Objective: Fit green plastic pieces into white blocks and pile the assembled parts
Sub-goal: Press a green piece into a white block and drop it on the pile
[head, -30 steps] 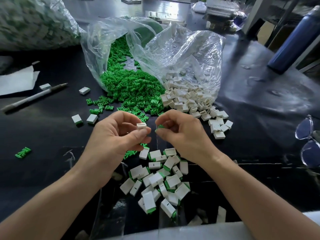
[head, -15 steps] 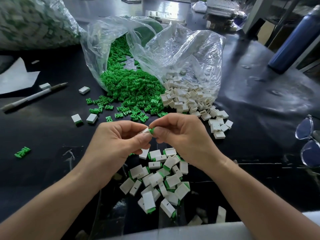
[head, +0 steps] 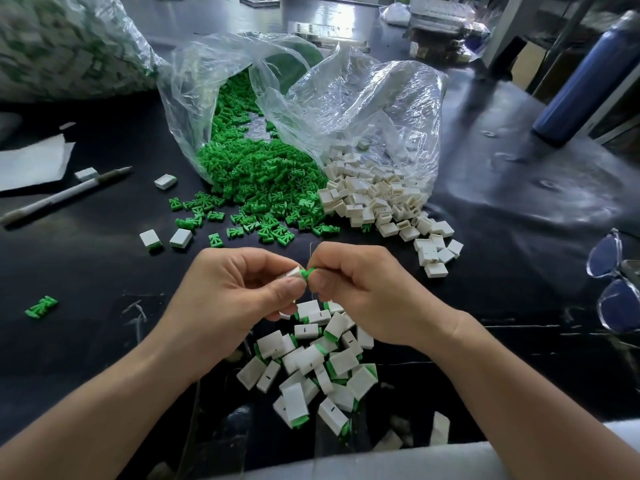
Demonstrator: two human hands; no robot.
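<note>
My left hand pinches a small white block between thumb and fingers. My right hand pinches a green piece whose end meets the open side of that block. Both hands hover over a pile of assembled parts, white blocks with green ends showing. Behind, a clear bag spills loose green pieces, and a second clear bag spills white blocks to its right.
A pen and white paper lie at the left. Two assembled parts and a stray green piece sit on the black table. Glasses rest at the right edge, a blue bottle at the far right, and a big filled bag at back left.
The two hands came together from a small gap. The green piece in the right hand now meets the white block held by the left hand.
</note>
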